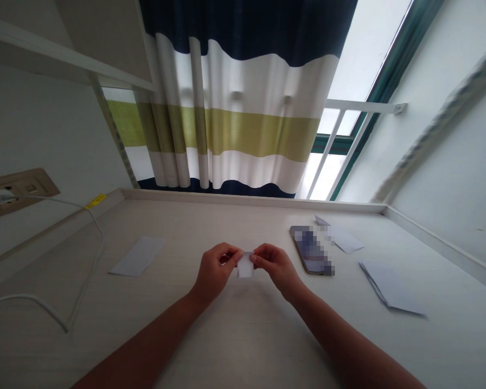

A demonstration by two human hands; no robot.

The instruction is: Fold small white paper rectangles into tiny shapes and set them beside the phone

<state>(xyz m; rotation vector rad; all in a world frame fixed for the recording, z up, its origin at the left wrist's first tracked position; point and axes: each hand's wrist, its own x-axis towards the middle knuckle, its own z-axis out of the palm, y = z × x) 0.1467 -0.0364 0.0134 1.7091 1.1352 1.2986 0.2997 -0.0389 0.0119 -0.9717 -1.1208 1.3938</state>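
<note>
Over the middle of the surface (243, 335), a small white slip (245, 267) is sitting between two bare hands, apparently just clear of what lies beneath. The left hand (214, 272) is pinching it at the upper left, and the right hand (278, 270) is pinching it at the upper right, so each grip is narrow, with thumb and fingertips holding paper. Whether the slip is carrying a fold or several layers, the view is not showing clearly.

Handling it well is probably calling for light, even pressure, since a hard pinch would be risking a crease. Keeping both thumbs level should be helping the edges stay square, and bracing it against the surface would likely be giving steadier support than working in the air.

To the left, a sheet (137, 256) is lying flat, well apart from the hands. To the right, a phone (311, 250) is lying with its screen blurred out; a loose paper (348, 240) is resting by its far side, and a stack (392, 289) is lying nearer the viewer. The phone is standing most in the way of the right hand moving outward. A cable (67, 328) is looping down the far left, where a wide reach could be snagging it.
</note>
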